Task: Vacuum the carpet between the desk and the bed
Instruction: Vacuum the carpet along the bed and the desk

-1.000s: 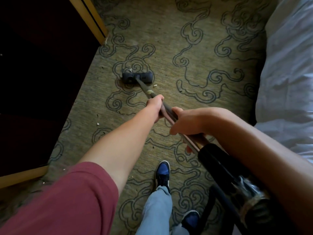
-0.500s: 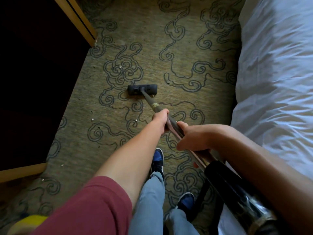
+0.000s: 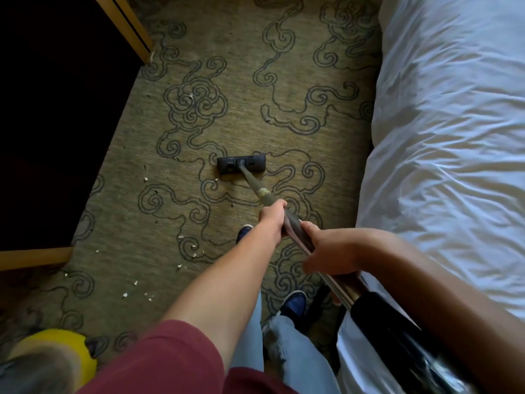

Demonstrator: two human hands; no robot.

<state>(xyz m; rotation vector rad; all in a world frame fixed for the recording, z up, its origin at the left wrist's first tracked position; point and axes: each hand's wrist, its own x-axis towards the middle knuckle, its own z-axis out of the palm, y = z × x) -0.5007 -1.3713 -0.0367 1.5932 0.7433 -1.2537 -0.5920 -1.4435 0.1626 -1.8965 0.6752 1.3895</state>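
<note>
- Both hands clench the long dark metal vacuum wand [image 3: 257, 186]: left hand [image 3: 273, 220] further down it, right hand [image 3: 329, 255] nearer the body.
- Its flat black floor nozzle [image 3: 241, 163] rests on the olive swirl-patterned carpet [image 3: 284, 66], between the dark wooden bench [image 3: 56, 109] and the white-sheeted bed [image 3: 454, 137].
- Pale crumbs [image 3: 135, 282] lie scattered near the bench corner.

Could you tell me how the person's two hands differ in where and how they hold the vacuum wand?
The left hand grips the dark metal vacuum wand farther down, nearer the black floor head; the right hand holds it higher, nearer the black hose. The left arm reaches out nearly straight, while the right arm bends in from the side of the white bed. Both hands are closed around the wand.
</note>
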